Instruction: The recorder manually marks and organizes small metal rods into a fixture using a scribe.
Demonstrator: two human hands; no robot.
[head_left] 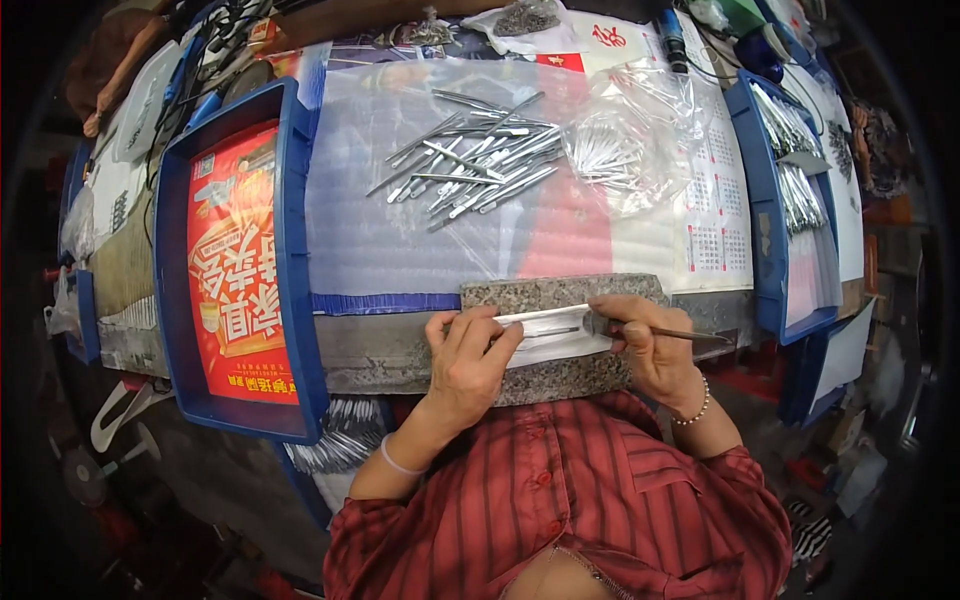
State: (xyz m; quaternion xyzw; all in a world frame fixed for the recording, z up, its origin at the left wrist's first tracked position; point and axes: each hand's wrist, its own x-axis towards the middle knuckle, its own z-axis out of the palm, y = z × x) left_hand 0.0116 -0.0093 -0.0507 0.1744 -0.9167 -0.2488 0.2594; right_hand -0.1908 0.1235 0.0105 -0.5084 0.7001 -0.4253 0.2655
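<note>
My left hand is closed on the left end of a glossy white strip, with a narrow dark line or slim piece along its middle. The strip lies over a speckled stone block at the bench's near edge. At the strip's right end, my right hand grips a slim brown stick-like tool, whose tapered end points right. The working tip of the tool is hidden by my fingers. Beyond the block, a loose pile of thin silver metal pieces lies on clear plastic sheeting.
A blue tray with a red printed sheet stands at left. Another blue tray at right holds bundled metal pieces. A clear plastic bag of similar pieces sits by the pile. More pieces lie below the left tray.
</note>
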